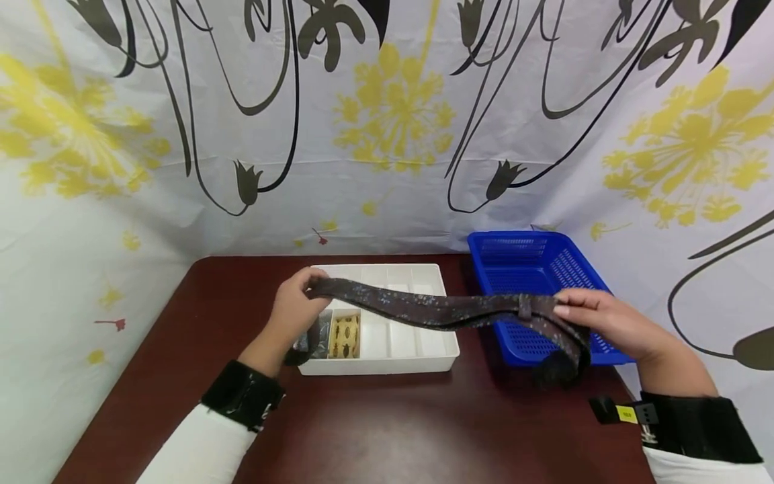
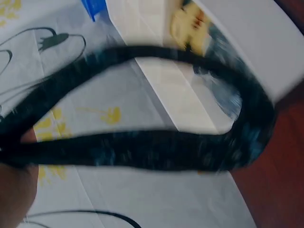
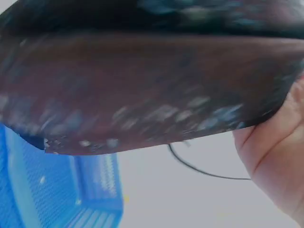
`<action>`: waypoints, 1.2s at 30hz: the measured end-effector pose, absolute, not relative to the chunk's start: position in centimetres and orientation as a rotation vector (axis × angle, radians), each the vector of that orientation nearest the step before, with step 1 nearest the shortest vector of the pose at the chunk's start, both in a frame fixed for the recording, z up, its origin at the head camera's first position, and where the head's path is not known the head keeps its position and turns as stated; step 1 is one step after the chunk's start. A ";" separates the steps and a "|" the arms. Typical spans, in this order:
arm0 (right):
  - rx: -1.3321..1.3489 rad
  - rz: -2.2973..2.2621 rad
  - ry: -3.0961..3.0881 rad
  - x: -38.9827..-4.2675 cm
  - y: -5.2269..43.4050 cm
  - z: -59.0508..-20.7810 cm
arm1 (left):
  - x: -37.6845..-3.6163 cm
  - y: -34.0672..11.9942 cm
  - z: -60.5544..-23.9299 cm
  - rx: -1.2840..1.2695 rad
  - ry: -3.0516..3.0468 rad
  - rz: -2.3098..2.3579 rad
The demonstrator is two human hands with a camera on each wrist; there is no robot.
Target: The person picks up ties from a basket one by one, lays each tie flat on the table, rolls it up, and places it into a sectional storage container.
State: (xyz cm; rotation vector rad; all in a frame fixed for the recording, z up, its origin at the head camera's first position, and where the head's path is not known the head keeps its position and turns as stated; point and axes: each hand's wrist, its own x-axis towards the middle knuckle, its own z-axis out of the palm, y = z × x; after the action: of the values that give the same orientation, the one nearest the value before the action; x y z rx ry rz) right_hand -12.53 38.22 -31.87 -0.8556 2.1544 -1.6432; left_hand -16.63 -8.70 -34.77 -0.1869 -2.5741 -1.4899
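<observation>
Dark reddish-brown wood makes up the table (image 1: 375,430), glossy enough to catch a soft sheen, and it stands against a white backdrop cloth (image 1: 387,134) printed with yellow flower bursts and black curling stems, which hangs creased behind the table and wraps round both of its sides. Near the far edge of the table sits a white divider tray (image 1: 399,336) with several long compartments; one of them, at the tray's left front, holds a yellowish folded cloth with small dark figures (image 1: 346,336). Just right of the tray, and close beside it, rests a blue mesh basket (image 1: 532,269). Above the tray a dark tie with pale blue speckles (image 1: 435,310) is stretched out nearly level. The left hand (image 1: 296,309) has its fingers curled over one end of the tie above the tray's left part, and a short length droops from that hand toward the tray's left front corner. The right hand (image 1: 605,323) pinches the other end over the front of the basket, thumb on top, where the tie folds back on itself and hangs in a loop. The left wrist view shows the tie (image 2: 142,152) as a blurred loop over the tray; the right wrist view shows its wide dark fabric (image 3: 142,85) held against the palm.
</observation>
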 end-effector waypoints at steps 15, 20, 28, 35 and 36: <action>-0.551 -0.720 2.419 -9.7 36.0 -40.6 | -11.3 -10.3 -43.2 -0.728 -3.141 -0.809; -0.261 -0.491 2.575 -8.8 34.7 -44.7 | -10.0 -9.6 -47.0 -0.788 -3.232 -0.453; -0.323 -0.221 2.959 -7.7 34.3 -49.8 | -10.0 -9.1 -49.8 -0.635 -3.230 -0.346; -0.285 -0.201 3.280 -5.8 33.0 -52.6 | -9.4 -10.4 -49.7 -0.606 -3.232 -0.461; -0.249 -0.216 3.287 -5.3 33.0 -52.7 | -9.3 -10.6 -49.5 -0.608 -3.237 -0.480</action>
State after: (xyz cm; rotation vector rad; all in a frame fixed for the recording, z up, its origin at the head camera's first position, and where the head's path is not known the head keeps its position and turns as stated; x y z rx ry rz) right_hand -5.34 32.98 -52.72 -0.2487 3.2865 -0.2155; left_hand -9.34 -10.58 -49.48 -0.6081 -3.2367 -0.4802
